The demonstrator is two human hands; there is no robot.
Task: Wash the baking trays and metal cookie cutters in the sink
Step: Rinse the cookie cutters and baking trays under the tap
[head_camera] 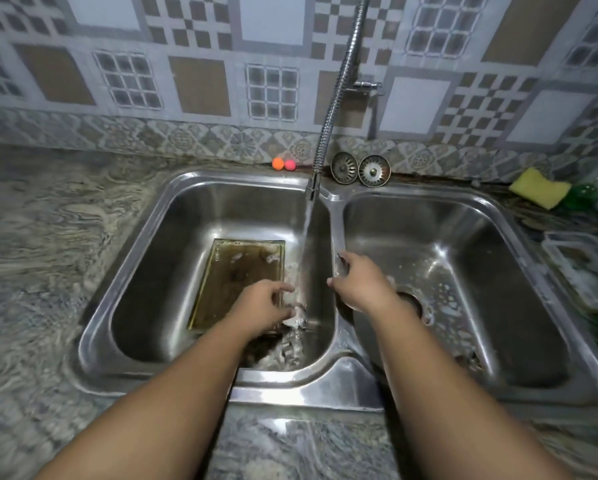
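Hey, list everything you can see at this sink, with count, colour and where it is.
Sink: one, steel, two bowls, set in the counter.
Baking tray: one, golden-brown, on the left bowl's floor.
Faucet: one, chrome, running into the left bowl.
Sink strainers: two, metal, behind the divider.
Balls: two, orange and pink, behind the left bowl.
Sponge: one, yellow, counter far right.
Left hand: at the stream, left bowl.
Right hand: at the divider.
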